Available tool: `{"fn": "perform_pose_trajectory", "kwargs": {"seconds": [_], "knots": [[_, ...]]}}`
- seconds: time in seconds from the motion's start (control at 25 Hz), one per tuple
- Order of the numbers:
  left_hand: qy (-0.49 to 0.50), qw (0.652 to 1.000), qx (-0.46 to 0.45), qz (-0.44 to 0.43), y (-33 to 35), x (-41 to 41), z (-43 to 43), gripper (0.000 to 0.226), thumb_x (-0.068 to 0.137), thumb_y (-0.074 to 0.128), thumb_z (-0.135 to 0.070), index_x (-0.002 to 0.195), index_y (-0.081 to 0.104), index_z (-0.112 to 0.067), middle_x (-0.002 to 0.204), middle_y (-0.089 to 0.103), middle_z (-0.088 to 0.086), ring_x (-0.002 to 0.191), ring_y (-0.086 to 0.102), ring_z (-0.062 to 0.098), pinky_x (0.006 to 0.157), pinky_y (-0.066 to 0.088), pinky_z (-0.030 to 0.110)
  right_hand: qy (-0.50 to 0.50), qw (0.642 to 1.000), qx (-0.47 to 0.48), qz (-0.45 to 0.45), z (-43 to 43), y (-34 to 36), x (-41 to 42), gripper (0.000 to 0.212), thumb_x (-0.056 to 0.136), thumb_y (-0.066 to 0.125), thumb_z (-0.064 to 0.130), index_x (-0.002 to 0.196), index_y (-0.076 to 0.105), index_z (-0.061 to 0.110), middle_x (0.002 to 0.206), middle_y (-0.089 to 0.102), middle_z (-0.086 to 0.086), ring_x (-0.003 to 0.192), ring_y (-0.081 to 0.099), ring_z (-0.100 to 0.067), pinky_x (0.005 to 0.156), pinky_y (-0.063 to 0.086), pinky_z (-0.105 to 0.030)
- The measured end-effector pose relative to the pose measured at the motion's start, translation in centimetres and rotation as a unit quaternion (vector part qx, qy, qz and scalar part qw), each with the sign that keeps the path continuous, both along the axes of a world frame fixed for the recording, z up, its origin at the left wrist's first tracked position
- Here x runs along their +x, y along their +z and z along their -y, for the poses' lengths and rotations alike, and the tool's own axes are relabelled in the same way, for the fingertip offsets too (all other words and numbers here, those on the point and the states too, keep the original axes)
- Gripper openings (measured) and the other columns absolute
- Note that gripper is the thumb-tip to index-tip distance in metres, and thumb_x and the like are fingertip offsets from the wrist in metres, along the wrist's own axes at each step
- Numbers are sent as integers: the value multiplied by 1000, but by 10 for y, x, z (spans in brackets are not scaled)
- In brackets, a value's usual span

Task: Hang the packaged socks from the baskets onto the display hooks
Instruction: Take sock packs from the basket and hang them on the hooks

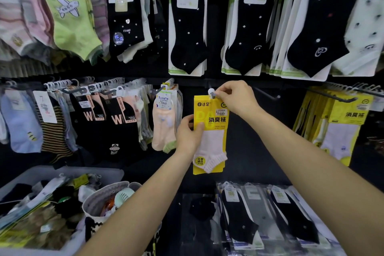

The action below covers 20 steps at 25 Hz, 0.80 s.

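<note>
Yellow card and clear film are wrapping the pale pink sock in the yellow package (pixel 209 131), which is hanging upright in front of the dark display wall, its top edge meeting the white-tipped hook (pixel 211 91). The right hand (pixel 234 97) is pinching the package's top hanger between thumb and fingertips right at the hook's tip, probably so the hanger hole can be lined up with the prong; whether the hole is already over the tip is hidden by the fingers. The left hand (pixel 188 133) is gripping the package's left edge about halfway down, thumb lying on the front and fingers curled behind, which looks meant to be stopping the pack from swinging or twisting while the top is being guided. Just left of it a peach sock pack (pixel 164 118) is hanging on its own hook, and to the right an empty prong (pixel 268 94) is jutting out beside a full row of matching yellow packs (pixel 340 122), suggesting this section is being filled with the same line. Black sock packs (pixel 188 27) are hanging in the row above. Down at the lower left, the grey bin (pixel 62 170) and the woven basket (pixel 108 189) are sitting within arm's reach, the bin holding more loose sock packs waiting to be hung, while a few black pairs in clear sleeves (pixel 239 214) are lying flat below the hands.
</note>
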<state>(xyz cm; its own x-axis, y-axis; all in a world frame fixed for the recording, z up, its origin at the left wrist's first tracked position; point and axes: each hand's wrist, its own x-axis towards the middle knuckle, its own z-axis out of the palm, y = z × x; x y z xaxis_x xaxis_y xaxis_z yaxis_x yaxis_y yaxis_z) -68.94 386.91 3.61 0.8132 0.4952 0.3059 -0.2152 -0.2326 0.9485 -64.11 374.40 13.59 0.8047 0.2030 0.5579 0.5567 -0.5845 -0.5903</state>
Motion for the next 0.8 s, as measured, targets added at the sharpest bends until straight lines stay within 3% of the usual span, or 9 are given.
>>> {"fn": "perform_pose_trajectory", "kwargs": {"seconds": [0.04, 0.2, 0.36, 0.48, 0.56, 0.64, 0.8], "knots": [[0, 1000, 4, -3, -1, 1, 0, 36, 90, 58, -19, 125, 51, -11, 114, 60, 2, 104, 54, 14, 92, 48, 35, -5, 1000, 10, 10, 3, -5, 0, 5, 87, 62, 27, 87, 67, 26, 76, 57, 12, 76, 56, -8, 62, 45, -24], [-6, 1000, 26, -16, -4, 4, 4, 38, 91, 57, -20, 126, 52, -9, 115, 62, 2, 109, 57, 18, 96, 47, 38, -27, 998, 57, -1, 16, -34, -1, 31, 84, 66, 28, 112, 57, 19, 91, 56, 0, 80, 53, -13, 67, 42, -26], [-24, 999, 35, -15, -3, -3, 7, 33, 91, 57, -19, 123, 53, -12, 107, 61, -2, 103, 57, 14, 88, 46, 29, 1, 996, 72, -54, 25, -62, -11, 36, 83, 67, 31, 114, 55, 16, 90, 57, -1, 79, 54, -12, 68, 43, -25], [-46, 998, 27, -30, -33, -25, -1, 40, 91, 58, -21, 128, 50, -11, 120, 58, 1, 119, 53, 21, 93, 45, 31, 23, 993, 74, -93, 46, -96, -31, 32, 83, 68, 28, 111, 55, 18, 80, 56, 5, 70, 51, -5, 65, 41, -21], [-26, 994, 25, -102, -71, -45, -6, 61, 90, 59, -30, 142, 35, -11, 142, 41, 8, 132, 39, 24, 102, 39, 34, 29, 989, 48, -139, 65, -135, -48, 27, 84, 67, 28, 107, 56, 19, 78, 56, 7, 69, 51, -4, 68, 42, -22], [-15, 984, 28, -175, -117, -69, -7, 70, 88, 60, -36, 146, 26, -13, 150, 29, 10, 136, 34, 27, 105, 36, 36, 28, 983, -2, -184, 85, -180, -67, 23, 84, 67, 27, 104, 58, 18, 78, 56, 7, 70, 52, -7, 72, 44, -25], [-45, 955, 36, -291, -210, -125, 11, 67, 89, 59, -37, 143, 31, -12, 146, 36, 8, 130, 42, 24, 95, 40, 27, 34, 955, -70, -287, 119, -270, -119, 19, 86, 66, 24, 100, 61, 13, 79, 60, -1, 73, 57, -15, 71, 46, -27]]}}
